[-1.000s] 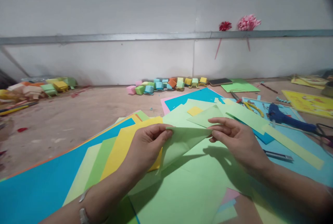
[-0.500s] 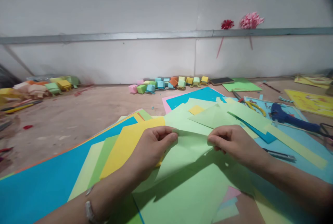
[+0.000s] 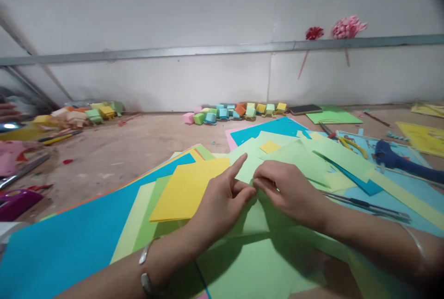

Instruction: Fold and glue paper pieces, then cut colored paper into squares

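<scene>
My left hand [image 3: 222, 202] and my right hand [image 3: 287, 190] meet at the middle of the worktop, both pinching a small light green paper [image 3: 255, 215] pressed down on a stack of coloured sheets. The left index finger sticks out straight while the thumb and other fingers close on the paper. The right hand's fingers curl over the paper's top edge and hide most of it. A yellow sheet [image 3: 187, 188] lies just left of my left hand, over a large blue sheet [image 3: 69, 243].
A row of small folded paper boxes [image 3: 236, 111] lines the wall. A blue glue gun [image 3: 398, 160], yellow-handled pliers [image 3: 350, 144] and a craft knife [image 3: 367, 204] lie to the right. More folded boxes [image 3: 86, 114] and a purple tool [image 3: 17, 202] sit at the left.
The hands have come together and lowered the green paper from a lifted, stretched hold onto the stack. The view has shifted left.
</scene>
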